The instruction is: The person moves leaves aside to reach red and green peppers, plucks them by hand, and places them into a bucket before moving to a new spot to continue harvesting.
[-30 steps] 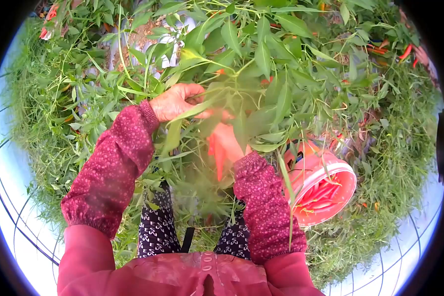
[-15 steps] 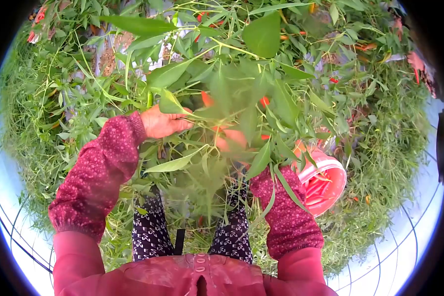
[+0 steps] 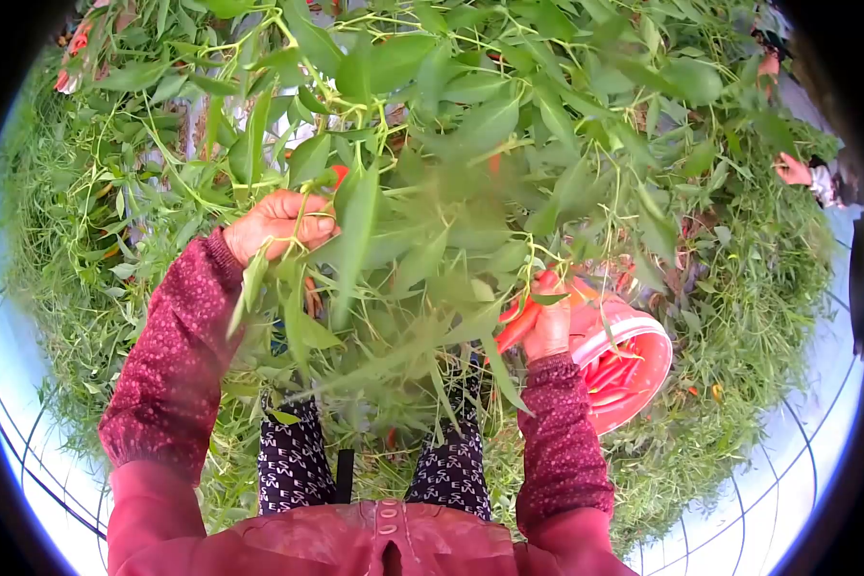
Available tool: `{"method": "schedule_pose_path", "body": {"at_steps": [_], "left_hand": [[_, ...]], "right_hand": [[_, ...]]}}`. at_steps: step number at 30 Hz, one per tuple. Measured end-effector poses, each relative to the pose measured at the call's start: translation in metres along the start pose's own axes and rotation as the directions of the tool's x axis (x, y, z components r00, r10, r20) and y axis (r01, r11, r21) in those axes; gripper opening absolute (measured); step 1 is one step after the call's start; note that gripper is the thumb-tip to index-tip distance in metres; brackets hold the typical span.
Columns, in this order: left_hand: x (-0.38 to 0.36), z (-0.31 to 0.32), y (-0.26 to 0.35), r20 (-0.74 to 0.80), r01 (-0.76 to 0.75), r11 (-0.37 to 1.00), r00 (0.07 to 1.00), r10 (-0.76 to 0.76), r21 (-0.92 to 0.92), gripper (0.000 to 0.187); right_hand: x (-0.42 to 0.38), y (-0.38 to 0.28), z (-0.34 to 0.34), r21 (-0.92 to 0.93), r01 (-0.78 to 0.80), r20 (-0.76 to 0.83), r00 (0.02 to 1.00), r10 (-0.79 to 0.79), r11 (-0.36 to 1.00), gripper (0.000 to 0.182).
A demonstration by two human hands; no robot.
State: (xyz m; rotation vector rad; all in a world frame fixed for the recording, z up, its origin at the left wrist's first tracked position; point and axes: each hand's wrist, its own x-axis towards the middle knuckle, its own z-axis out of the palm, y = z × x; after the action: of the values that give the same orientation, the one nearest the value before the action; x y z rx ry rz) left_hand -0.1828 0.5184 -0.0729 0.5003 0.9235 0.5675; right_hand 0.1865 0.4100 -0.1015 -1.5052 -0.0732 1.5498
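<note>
My left hand (image 3: 283, 226) is closed in a pinch around a green stem of a chili plant (image 3: 360, 226), at left of centre. A red chili pepper (image 3: 339, 176) hangs among the leaves just above its fingers. Lower on the right, my right hand (image 3: 549, 322) is closed on red chili peppers (image 3: 518, 323), which stick out to its left; leaves partly cover its fingertips. Beside that hand, a red bucket (image 3: 655, 338) with a pale rim leans toward me, with many red chili peppers (image 3: 607, 376) inside.
Dense chili plants (image 3: 144, 144) spread on all sides, and blurred leaves hang close to the camera. My legs (image 3: 298, 451) stand among low greenery. At the far right another person's hand (image 3: 794, 170) shows near a patterned sleeve (image 3: 826, 184).
My left hand has shifted slightly up and left with the stem. My right hand has moved right from the blurred middle foliage toward the bucket, with red chili peppers in it. Branches have swung upward.
</note>
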Motion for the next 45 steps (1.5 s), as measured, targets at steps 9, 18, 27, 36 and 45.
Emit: {"method": "schedule_pose_path", "body": {"at_steps": [9, 18, 27, 36, 45], "left_hand": [[-0.006, 0.012, 0.01, -0.043, -0.014, 0.955, 0.999, 0.028, 0.296, 0.026], [0.004, -0.007, -0.01, 0.196, -0.021, 0.961, 0.98, -0.035, 0.276, 0.039], [0.0, 0.008, -0.008, 0.09, -0.126, 0.784, 0.992, 0.09, 0.608, 0.024], [0.003, 0.017, -0.035, 0.112, -0.217, 0.759, 0.976, 0.189, 0.614, 0.026], [0.014, 0.01, -0.021, -0.201, -0.101, 0.816, 0.945, 0.258, 0.569, 0.028]], "right_hand": [[0.023, -0.053, 0.097, 0.077, 0.334, 0.268, 0.9, -0.342, 0.939, 0.019], [0.079, -0.026, 0.134, 0.494, -0.163, 0.535, 0.831, -0.151, 0.854, 0.028], [0.072, -0.037, 0.087, 0.031, 0.288, 0.326, 0.902, -0.282, 0.957, 0.038], [0.044, -0.126, -0.024, -0.88, 0.163, 0.071, 0.974, -0.214, 0.447, 0.022], [-0.034, -0.115, -0.024, -0.888, 0.336, 0.329, 0.941, -0.077, 0.315, 0.024]]}}
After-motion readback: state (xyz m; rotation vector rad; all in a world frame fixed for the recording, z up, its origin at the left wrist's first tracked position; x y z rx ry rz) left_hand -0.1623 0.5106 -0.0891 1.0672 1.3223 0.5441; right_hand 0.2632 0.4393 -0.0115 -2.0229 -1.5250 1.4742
